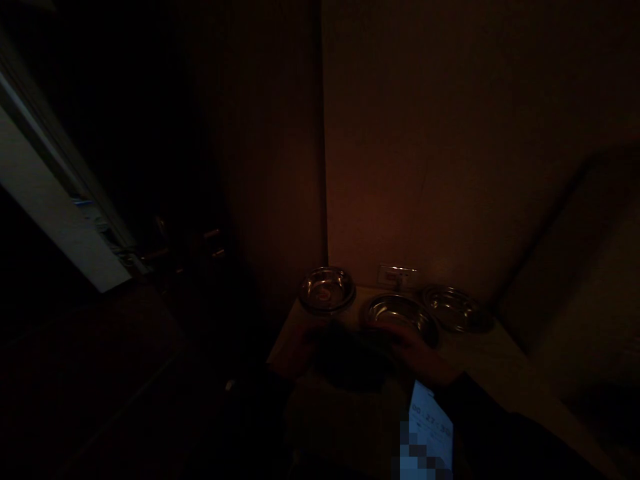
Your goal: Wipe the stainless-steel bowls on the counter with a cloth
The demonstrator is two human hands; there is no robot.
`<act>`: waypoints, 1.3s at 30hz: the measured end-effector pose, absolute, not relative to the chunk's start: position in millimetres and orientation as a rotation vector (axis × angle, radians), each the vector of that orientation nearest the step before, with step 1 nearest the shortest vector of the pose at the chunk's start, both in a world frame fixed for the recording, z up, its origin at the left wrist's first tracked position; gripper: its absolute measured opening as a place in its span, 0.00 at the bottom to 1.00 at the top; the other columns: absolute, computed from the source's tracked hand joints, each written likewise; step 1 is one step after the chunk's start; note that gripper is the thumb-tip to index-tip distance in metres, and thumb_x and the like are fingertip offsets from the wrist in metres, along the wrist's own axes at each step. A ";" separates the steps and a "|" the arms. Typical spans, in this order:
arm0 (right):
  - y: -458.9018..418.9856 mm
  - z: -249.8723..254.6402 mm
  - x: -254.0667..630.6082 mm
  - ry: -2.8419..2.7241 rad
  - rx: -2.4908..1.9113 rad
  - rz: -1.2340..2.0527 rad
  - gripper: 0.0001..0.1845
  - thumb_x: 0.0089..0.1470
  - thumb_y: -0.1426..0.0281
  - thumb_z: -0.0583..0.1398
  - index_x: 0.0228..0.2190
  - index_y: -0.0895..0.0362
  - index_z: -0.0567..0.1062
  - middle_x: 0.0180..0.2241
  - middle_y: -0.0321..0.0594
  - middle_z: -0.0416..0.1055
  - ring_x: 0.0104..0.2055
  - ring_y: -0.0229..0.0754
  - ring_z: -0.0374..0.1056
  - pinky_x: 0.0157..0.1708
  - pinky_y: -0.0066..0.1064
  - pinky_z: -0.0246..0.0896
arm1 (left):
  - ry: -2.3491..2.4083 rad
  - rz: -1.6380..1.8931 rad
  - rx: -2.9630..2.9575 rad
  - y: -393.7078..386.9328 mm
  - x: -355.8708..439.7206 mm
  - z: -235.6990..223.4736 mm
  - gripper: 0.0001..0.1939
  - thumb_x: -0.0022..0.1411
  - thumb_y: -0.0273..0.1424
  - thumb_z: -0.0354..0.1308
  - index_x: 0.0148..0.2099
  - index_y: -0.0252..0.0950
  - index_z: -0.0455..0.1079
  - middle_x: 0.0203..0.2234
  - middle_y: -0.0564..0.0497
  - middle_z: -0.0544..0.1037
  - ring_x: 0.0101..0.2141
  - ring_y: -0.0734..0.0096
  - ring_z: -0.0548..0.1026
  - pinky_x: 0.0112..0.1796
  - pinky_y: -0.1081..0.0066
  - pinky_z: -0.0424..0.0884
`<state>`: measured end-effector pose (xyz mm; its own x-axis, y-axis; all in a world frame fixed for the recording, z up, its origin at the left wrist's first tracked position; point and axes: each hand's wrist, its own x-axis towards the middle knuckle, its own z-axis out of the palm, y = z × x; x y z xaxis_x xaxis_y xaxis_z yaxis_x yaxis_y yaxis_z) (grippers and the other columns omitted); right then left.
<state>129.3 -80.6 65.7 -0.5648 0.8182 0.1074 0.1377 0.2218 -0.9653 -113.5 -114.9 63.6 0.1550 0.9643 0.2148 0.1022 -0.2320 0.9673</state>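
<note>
The view is very dark. A black, shapeless thing (353,360), perhaps cloth, spans the gap between my two hands; its kind cannot be made out. At its left edge is my left hand (296,348), only faintly visible, with fingers closed toward it. My right hand (419,352) grips the other side, its fingers in front of the middle metal bowl (395,305). A second shiny metal bowl (327,291) stands beyond my left hand. Farther right is a third metal dish (455,310). Below my right wrist glows a phone screen (433,423) showing a timer.
The bowls stand on a pale narrow tabletop (480,360) against a wall (425,167). A wall outlet plate (397,275) sits just behind them. At left, a door-like edge (60,173) and a bright pale panel (65,213) show above the dark floor (115,373).
</note>
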 end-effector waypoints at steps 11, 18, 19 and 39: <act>-84.0 58.1 119.3 -1.748 -0.989 1.349 0.21 0.55 0.59 0.50 0.45 0.54 0.73 0.42 0.43 0.74 0.44 0.47 0.70 0.42 0.40 0.66 | 1.115 1.329 1.109 -121.0 -109.9 63.1 0.10 0.49 0.33 0.57 0.33 0.34 0.75 0.42 0.45 0.79 0.45 0.57 0.75 0.45 0.61 0.69; -85.4 38.4 112.0 -1.857 -1.128 1.180 0.30 0.47 0.68 0.58 0.54 0.56 0.65 0.54 0.45 0.66 0.54 0.47 0.63 0.52 0.40 0.59 | 1.292 1.213 0.935 -118.3 -105.3 36.3 0.36 0.44 0.32 0.68 0.56 0.33 0.61 0.45 0.40 0.77 0.45 0.57 0.76 0.46 0.58 0.71; -85.7 34.9 111.3 -1.896 -1.158 1.172 0.28 0.47 0.68 0.58 0.52 0.58 0.66 0.52 0.46 0.67 0.52 0.47 0.65 0.51 0.40 0.61 | 1.315 1.196 0.927 -118.5 -106.7 33.8 0.35 0.46 0.32 0.67 0.56 0.33 0.60 0.45 0.39 0.77 0.44 0.58 0.76 0.45 0.59 0.71; -118.9 25.4 107.0 -2.657 -1.576 0.491 0.18 0.61 0.67 0.49 0.50 0.55 0.69 0.49 0.52 0.70 0.47 0.53 0.69 0.41 0.39 0.62 | 1.780 0.315 2.317 -159.8 -85.6 -8.1 0.29 0.64 0.43 0.45 0.64 0.37 0.54 0.64 0.38 0.51 0.63 0.51 0.52 0.57 0.42 0.50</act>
<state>107.0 -118.9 25.4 -0.4924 0.8579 -0.1470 0.8537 0.4432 -0.2734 -85.6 -159.8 -8.1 0.2508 0.9670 0.0449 0.9238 -0.2529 0.2874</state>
